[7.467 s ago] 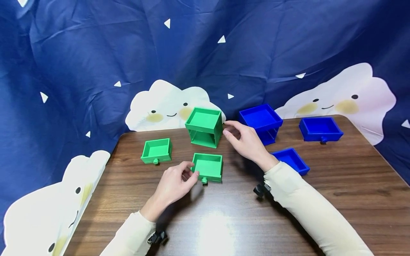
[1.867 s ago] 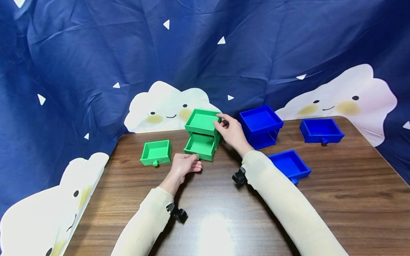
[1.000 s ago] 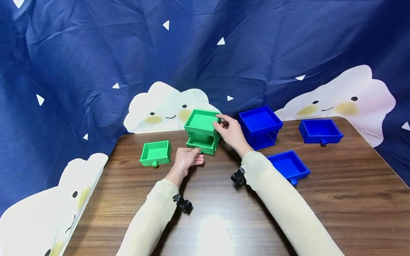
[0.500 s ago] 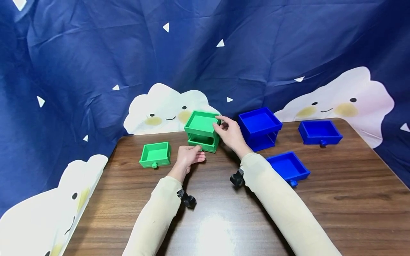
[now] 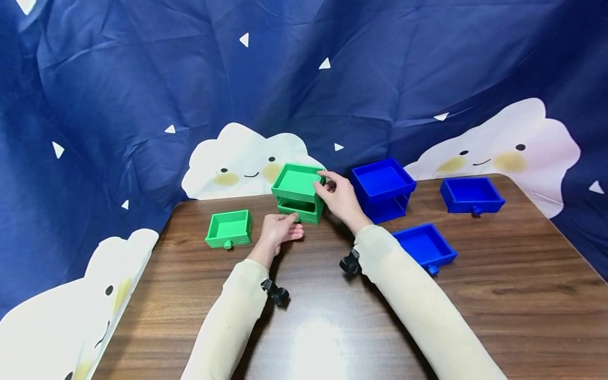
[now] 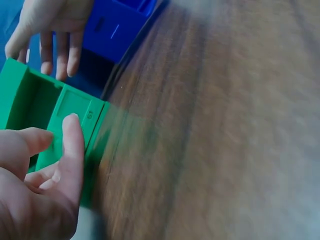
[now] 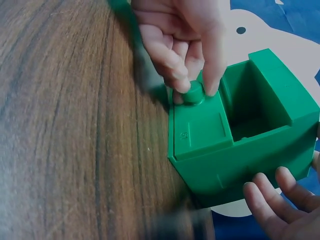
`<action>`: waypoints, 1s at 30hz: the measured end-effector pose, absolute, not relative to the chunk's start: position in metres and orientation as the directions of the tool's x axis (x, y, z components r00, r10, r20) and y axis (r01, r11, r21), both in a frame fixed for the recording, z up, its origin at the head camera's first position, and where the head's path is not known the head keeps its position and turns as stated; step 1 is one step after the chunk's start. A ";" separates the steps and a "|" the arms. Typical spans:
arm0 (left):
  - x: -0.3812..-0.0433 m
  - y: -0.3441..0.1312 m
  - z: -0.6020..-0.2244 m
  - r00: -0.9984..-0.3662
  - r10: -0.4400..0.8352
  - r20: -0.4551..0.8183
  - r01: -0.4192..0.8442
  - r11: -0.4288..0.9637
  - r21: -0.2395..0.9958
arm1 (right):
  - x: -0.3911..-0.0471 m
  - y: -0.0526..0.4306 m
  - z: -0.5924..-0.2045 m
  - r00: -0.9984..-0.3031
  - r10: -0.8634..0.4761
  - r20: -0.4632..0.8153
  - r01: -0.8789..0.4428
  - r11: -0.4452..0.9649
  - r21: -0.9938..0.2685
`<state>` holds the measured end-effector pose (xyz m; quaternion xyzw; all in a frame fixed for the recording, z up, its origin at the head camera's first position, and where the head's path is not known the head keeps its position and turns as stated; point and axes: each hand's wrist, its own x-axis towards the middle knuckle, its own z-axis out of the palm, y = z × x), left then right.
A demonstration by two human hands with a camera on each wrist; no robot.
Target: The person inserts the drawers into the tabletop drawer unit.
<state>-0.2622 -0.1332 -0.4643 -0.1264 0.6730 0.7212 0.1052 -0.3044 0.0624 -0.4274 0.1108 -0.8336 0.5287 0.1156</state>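
Observation:
In the head view, a small green cabinet (image 5: pixel 291 193) with a tray-like top stands at the table's back. A green drawer (image 5: pixel 311 215) sits in its lower slot, its front about level with the cabinet's front; the slot above is open. My left hand (image 5: pixel 276 231) pinches this drawer's round knob (image 7: pixel 192 93) between thumb and finger, as the right wrist view shows. My right hand (image 5: pixel 343 201) holds the cabinet's upper right side, thumb and index finger over the tray's rim. Its other fingers (image 7: pixel 270 197) lie along the side wall.
A second green drawer (image 5: pixel 229 241) lies on the table (image 5: pixel 332 295) to the left. On the right are a blue cabinet (image 5: pixel 385 195) with open front and two blue drawers, one near (image 5: pixel 446 258) and one farther back (image 5: pixel 480 207). A blue cloud-print curtain (image 5: pixel 285 79) hangs behind.
The green drawer, earlier on the table before the cabinet, is now in the lower slot. Over the last second my left hand has moved back with it; my right hand stays on the cabinet.

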 end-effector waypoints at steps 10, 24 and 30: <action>-0.246 -0.149 -0.461 -0.956 -0.005 -0.292 -0.292 -0.013 0.956 | -0.305 0.065 -0.422 -0.950 -0.078 0.303 -0.305 0.448 -0.840; -0.222 -0.173 -0.451 -0.977 -0.050 -0.205 -0.210 0.133 0.968 | -0.306 0.064 -0.423 -0.955 -0.089 0.282 -0.291 0.462 -0.838; -0.212 -0.183 -0.450 -0.984 -0.066 -0.168 -0.177 0.171 0.969 | -0.308 0.065 -0.423 -0.956 -0.101 0.276 -0.290 0.471 -0.833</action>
